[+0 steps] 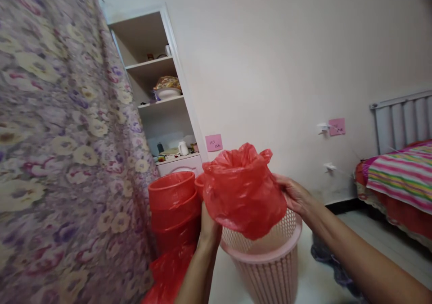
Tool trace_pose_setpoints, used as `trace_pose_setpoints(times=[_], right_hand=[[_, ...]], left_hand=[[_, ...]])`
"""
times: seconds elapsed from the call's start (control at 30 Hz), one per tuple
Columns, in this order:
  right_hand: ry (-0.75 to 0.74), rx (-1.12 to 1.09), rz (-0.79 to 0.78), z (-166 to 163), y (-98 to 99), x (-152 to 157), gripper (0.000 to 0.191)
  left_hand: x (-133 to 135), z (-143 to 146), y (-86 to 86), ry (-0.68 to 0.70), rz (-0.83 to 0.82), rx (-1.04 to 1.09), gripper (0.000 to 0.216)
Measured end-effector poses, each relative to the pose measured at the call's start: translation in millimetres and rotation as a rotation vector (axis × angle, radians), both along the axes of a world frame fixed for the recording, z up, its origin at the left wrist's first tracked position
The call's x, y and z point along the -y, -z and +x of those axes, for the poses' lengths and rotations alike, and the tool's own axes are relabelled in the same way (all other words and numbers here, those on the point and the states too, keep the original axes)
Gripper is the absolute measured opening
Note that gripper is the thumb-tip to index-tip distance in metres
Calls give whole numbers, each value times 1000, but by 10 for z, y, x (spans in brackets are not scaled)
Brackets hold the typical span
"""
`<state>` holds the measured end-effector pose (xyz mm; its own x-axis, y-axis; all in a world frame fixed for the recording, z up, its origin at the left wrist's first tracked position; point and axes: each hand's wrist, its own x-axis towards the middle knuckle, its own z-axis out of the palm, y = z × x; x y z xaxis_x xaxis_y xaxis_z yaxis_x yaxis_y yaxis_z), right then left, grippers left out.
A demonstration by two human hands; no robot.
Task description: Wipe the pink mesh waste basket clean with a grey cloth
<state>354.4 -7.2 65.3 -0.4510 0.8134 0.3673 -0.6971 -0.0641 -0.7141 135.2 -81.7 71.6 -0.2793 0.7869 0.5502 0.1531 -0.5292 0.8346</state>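
Note:
A red plastic bag (245,191) with a crumpled, partly gathered mouth hangs between my two hands. My left hand (209,220) grips its left side, the fingers mostly hidden behind the plastic. On the right side, my right hand (292,193) pinches the bag with thumb and fingers. Directly below is a pink lattice-sided basket (266,268), upright, its far rim partly covered by the bag. Left of my left hand stands a stack of red buckets (173,200), with more red plastic (170,272) at its foot.
A floral curtain (67,137) fills the left. Behind the stack, built-in shelves (160,103) hold small items. At right is a bed (401,182) with a striped cover. Dark crumpled material (332,261) lies on the floor beside the basket. White plugs (323,127) stick out of the wall.

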Motion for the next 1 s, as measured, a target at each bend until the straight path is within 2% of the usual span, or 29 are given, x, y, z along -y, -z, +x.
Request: trace_pose_setpoints(times=[0.1,0.23,0.3,0.47,0.6,0.73,0.87,1.0], right_hand=[[156,158,-3,175,240,-157,46],[316,245,-63,465,579,-334,44],[371,259,-94,581,707,-384,42],[415,224,-150,671,943,-367,36],[383,133,-215,652,1022,-254,38],[383,48,-240,637,1023,-124,42],[360,-32,-296,628,1034,-7,43],[303,-106,-358,635,1063,135,40]], left_hand=[[-98,-50,151,-4,-21,-90,42],[-85,-283,385,-22,-168,-326,16],[-49,-381,459,-12,-216,-423,10],[55,-441,484,61,-239,-468,33],[185,-386,450,71,-254,-422,44],[357,-264,492,66,-323,-390,55],[436,-114,559,7,-313,-487,57],[422,19,526,7,-307,-560,57]])
